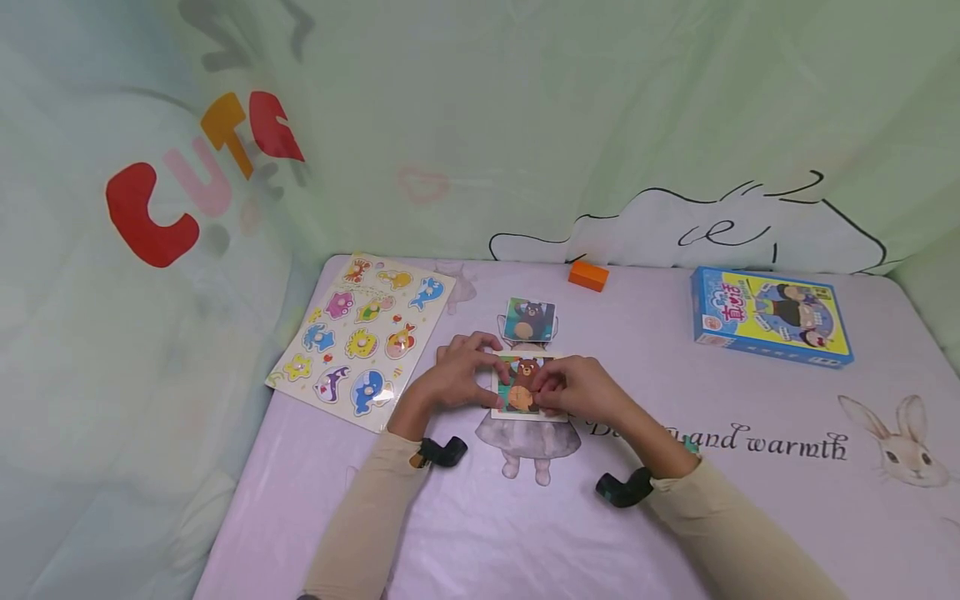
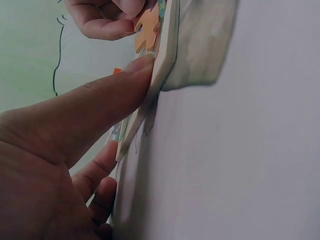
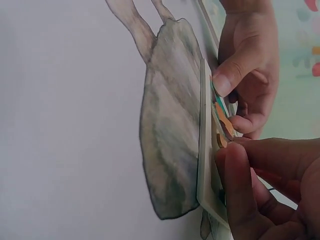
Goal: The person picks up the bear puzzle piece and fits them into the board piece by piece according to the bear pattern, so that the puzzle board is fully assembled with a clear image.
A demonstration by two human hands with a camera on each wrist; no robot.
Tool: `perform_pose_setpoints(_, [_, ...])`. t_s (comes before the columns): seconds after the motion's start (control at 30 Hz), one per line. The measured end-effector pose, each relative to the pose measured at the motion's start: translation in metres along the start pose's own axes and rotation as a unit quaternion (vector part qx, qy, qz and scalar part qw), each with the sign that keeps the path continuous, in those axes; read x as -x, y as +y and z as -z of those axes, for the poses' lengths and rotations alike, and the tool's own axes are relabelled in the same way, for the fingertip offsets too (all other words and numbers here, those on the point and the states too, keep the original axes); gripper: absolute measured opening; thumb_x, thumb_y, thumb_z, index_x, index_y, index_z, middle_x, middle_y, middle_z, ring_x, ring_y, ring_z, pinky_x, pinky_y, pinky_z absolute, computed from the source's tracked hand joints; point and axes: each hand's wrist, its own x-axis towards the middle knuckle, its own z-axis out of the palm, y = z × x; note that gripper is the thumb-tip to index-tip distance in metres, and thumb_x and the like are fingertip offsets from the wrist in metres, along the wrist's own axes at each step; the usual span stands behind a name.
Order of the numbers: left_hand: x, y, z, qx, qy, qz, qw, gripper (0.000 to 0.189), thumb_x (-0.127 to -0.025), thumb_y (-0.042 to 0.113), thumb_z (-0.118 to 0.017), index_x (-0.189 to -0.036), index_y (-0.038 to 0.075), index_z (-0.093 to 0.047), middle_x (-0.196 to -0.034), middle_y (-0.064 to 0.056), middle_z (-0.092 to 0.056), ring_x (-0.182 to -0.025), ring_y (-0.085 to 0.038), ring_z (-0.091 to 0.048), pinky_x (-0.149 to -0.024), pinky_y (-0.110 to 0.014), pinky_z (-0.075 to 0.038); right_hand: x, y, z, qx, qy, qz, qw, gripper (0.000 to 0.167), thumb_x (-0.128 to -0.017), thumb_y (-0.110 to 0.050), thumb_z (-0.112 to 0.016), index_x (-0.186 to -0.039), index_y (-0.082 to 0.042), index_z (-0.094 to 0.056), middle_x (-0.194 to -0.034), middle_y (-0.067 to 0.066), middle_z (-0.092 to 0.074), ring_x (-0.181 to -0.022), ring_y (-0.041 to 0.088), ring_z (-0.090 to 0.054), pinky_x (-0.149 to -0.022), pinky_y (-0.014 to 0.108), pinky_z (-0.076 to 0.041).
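A small jigsaw board [image 1: 551, 417] with a brown bear picture lies on the table between both hands. At its left side, my left hand [image 1: 462, 372] holds the board, with the thumb on its surface in the left wrist view. My right hand [image 1: 588, 390] pinches an orange jigsaw piece [image 2: 147, 31] over the right part of the bear. In the right wrist view, this hand's fingertips partly cover the piece. Just beyond the board is a square bear picture card [image 1: 529, 321].
On the left lies a sea-animal knob puzzle board [image 1: 382, 325]. An orange block [image 1: 588, 276] sits near the back edge. To the right rests a blue and yellow box [image 1: 772, 317]. Fabric walls [image 1: 487, 125] rise behind the printed tablecloth [image 1: 480, 517].
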Motion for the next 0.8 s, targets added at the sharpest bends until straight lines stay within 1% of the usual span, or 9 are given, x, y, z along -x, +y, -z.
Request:
perform_pose_setpoints(0.23, [-0.0003,-0.0002,0.0003,0.0,0.001,-0.004,1.0,0.025,-0.075,0.038,-0.09,-0.093,0.036,-0.073,-0.144,0.006,-0.046,-0.135,-0.029,-0.037,-0.105,-0.055,-0.027,0.0,-0.0019,-0.0012,0.016,0.009,-0.012,0.9998,0.007,-0.086,-0.011,-0.079,-0.092,-0.01,-0.075,-0.074,-0.001,-0.066,-0.07,0.015,-0.057,-0.062,0.026,-0.048])
perform_pose_setpoints(0.57, [-0.0006,-0.0009,-0.0006,0.001,0.002,-0.003,1.0,0.024,-0.075,0.038,-0.09,-0.092,0.035,-0.073,-0.144,0.005,-0.047,-0.135,-0.029,-0.037,-0.105,-0.055,-0.027,0.0003,0.0,-0.0035,0.036,0.026,-0.004,0.999,0.005,-0.084,-0.012,-0.08,-0.088,-0.011,-0.076,-0.072,-0.003,-0.067,-0.068,0.012,-0.058,-0.061,0.026,-0.046])
perform_pose_setpoints(0.7, [-0.0011,-0.0007,-0.0013,0.002,0.002,0.002,1.0,0.024,-0.075,0.038,-0.089,-0.092,0.036,-0.073,-0.143,0.005,-0.047,-0.135,-0.029,-0.037,-0.105,-0.055,-0.026,-0.0001,0.0001,-0.0038,0.04,0.029,-0.003,0.9988,0.006,-0.084,-0.013,-0.081,-0.088,-0.012,-0.077,-0.071,-0.004,-0.067,-0.067,0.012,-0.058,-0.06,0.026,-0.046])
perform_pose_setpoints(0.8, [-0.0018,-0.0002,-0.002,0.006,0.003,0.011,0.9999,0.022,-0.075,0.042,-0.087,-0.091,0.037,-0.073,-0.142,0.006,-0.047,-0.132,-0.027,-0.038,-0.104,-0.053,-0.026,-0.0007,0.0002,-0.0038,0.038,0.03,-0.004,0.9988,0.006,-0.083,-0.012,-0.081,-0.087,-0.012,-0.077,-0.07,-0.004,-0.067,-0.066,0.012,-0.058,-0.06,0.025,-0.046])
